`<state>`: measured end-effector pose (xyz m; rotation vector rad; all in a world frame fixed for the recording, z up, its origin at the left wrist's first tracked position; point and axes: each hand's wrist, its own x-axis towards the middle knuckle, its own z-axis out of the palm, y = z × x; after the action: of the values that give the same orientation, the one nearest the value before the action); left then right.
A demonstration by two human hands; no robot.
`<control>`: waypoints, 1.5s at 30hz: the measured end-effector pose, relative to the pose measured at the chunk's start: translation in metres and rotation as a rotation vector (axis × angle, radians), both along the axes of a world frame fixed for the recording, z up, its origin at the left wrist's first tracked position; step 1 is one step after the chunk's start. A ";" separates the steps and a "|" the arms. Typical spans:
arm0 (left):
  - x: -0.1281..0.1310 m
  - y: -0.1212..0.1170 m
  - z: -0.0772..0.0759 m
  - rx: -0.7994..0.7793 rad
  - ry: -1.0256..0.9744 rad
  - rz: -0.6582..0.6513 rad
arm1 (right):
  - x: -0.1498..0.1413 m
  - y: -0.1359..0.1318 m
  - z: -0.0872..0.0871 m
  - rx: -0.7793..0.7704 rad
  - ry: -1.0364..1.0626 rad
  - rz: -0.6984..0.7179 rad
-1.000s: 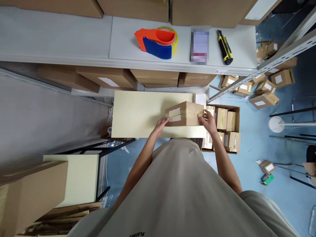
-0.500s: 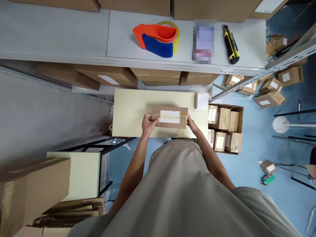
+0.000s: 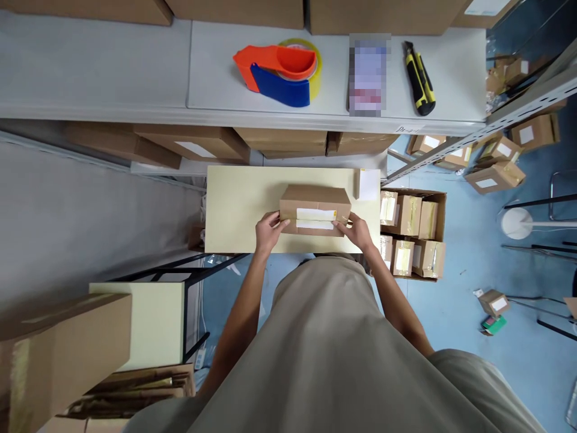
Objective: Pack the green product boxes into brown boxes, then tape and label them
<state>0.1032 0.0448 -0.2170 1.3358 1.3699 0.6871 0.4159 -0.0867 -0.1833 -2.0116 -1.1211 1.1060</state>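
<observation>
A small taped cardboard box (image 3: 314,202) with a white label on its near face rests on the pale yellow table (image 3: 238,204). My left hand (image 3: 267,231) grips its left near corner and my right hand (image 3: 359,231) grips its right near corner, fingers curled onto the box. The box is tilted with its labelled side turned toward me.
A grey shelf (image 3: 135,66) above carries an orange-and-blue tape dispenser (image 3: 277,71), a blurred card (image 3: 368,73) and a yellow utility knife (image 3: 419,77). An open carton of small boxes (image 3: 412,234) stands right of the table. More boxes (image 3: 493,174) lie on the blue floor. A white paper (image 3: 368,183) lies at the table's right edge.
The box was carried from the table's right side to its middle and set down, then rolled so the labelled face now points toward me. Both hands stayed on its ends.
</observation>
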 end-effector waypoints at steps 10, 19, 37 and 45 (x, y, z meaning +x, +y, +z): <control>0.017 -0.031 -0.032 -0.190 0.175 0.137 | -0.007 -0.015 -0.037 -0.176 -0.133 -0.007; 0.001 -0.012 -0.032 -0.037 0.220 0.162 | 0.018 -0.024 -0.045 -0.273 -0.296 0.072; 0.139 -0.006 0.017 0.245 0.069 -0.373 | 0.150 0.180 -0.064 -0.307 -0.689 0.328; 0.139 -0.020 0.015 0.241 0.049 -0.397 | 0.146 0.153 -0.048 -0.234 -0.767 0.310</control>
<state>0.2424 0.0252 -0.2023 1.7653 1.0354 0.5613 0.5622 0.0658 -0.2311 -2.6098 -1.7925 0.6047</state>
